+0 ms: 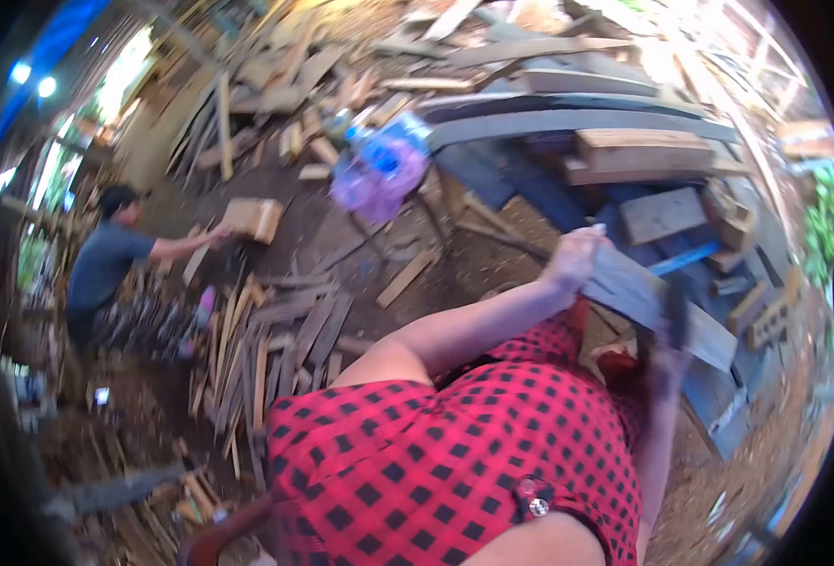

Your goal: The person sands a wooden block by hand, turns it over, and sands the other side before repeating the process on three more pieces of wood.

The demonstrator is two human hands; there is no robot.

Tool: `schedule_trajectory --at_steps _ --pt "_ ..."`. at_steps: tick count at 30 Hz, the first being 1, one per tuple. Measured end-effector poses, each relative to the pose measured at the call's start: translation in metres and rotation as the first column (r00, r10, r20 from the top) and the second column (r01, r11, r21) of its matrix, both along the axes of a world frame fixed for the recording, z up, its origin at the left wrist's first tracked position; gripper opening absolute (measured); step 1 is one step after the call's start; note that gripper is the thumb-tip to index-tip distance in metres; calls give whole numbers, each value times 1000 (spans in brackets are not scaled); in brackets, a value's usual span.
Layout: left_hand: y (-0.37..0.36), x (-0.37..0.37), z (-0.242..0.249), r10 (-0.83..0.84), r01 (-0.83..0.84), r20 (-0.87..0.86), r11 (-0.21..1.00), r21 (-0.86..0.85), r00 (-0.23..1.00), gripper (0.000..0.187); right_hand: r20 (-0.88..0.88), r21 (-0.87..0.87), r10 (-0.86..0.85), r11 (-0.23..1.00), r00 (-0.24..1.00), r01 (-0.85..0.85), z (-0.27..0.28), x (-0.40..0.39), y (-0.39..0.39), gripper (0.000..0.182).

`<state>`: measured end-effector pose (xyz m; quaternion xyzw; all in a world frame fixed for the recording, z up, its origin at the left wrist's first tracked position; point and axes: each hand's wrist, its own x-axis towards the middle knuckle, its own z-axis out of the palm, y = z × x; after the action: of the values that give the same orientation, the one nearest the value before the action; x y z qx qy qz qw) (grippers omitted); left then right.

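My left hand (575, 259) is closed around the upper-left end of a grey wooden board (624, 283). The board slants down to the right, its pale far end (704, 338) lying over blue-grey material. At the board's right part, my right hand (665, 366) is smeared by motion but appears closed on a dark tool (676, 316). The tool stands up in front of the board; its kind is too blurred to tell. A light blue strip (685, 258) lies just beyond the board.
Stacked timber blocks (645, 151) and long planks (577, 124) lie ahead. A purple plastic bag (379, 184) sits left of them. Wood strips (294, 330) are heaped on the left. Another person (110, 264) at the far left reaches toward a wooden block (254, 219).
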<state>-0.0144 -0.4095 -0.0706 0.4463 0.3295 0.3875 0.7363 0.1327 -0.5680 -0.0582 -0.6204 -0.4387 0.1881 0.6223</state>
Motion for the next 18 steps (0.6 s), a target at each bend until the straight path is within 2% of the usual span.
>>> schedule_trajectory --at_steps 1,2,3,4,5,6,8,9,11,12,14,15,16,17,18 --pt "-3 2 -5 54 -54 -1 998 39 999 35 265 -298 -132 931 955 212 -79 83 -47 44" --pt "-3 2 -11 73 -73 1 995 62 997 35 857 -467 218 713 467 523 -134 172 -90 43" --pt "-3 3 -14 78 -78 8 993 89 997 35 818 -424 113 781 564 459 -159 231 -123 51" --pt "-3 3 -14 58 -59 43 998 30 997 37 740 -468 -91 642 666 607 -111 204 -113 58" --pt "-4 2 -12 66 -66 42 998 19 997 37 653 -527 -317 462 688 713 -47 167 -98 68" --pt "-5 2 -9 61 -61 58 998 -4 996 38 658 -528 -310 462 687 713 -54 179 -103 68" --pt "-5 2 -10 62 -60 76 998 -30 995 39 489 -515 -568 425 662 745 -69 201 -112 79" --pt "-5 2 -12 60 -58 76 998 -32 995 39 494 -513 -563 426 662 745 -72 207 -113 79" --pt "-3 5 -15 62 -59 77 998 -35 995 39 780 -497 -326 196 535 845 -67 191 -97 77" --pt "-3 6 -18 69 -67 72 997 -30 995 39 580 -735 -310 199 753 648 -11 120 -57 69" --pt "-5 6 -19 77 -75 64 997 -29 995 39 481 -436 -334 711 811 552 -49 93 -41 58" --pt "-5 6 -18 78 -77 73 997 -22 994 39 156 -401 -308 848 938 345 -39 60 -23 53" --pt "-5 5 -18 81 -80 81 997 -15 993 39 -177 -283 -203 948 963 148 -26 16 -4 49" --pt "-5 6 -21 85 -84 80 996 -17 993 39 88 -255 -9 966 996 31 -11 -8 8 49" --pt "-3 8 -28 86 -88 67 996 30 994 39 227 -236 66 972 972 -11 -8 -24 15 47"
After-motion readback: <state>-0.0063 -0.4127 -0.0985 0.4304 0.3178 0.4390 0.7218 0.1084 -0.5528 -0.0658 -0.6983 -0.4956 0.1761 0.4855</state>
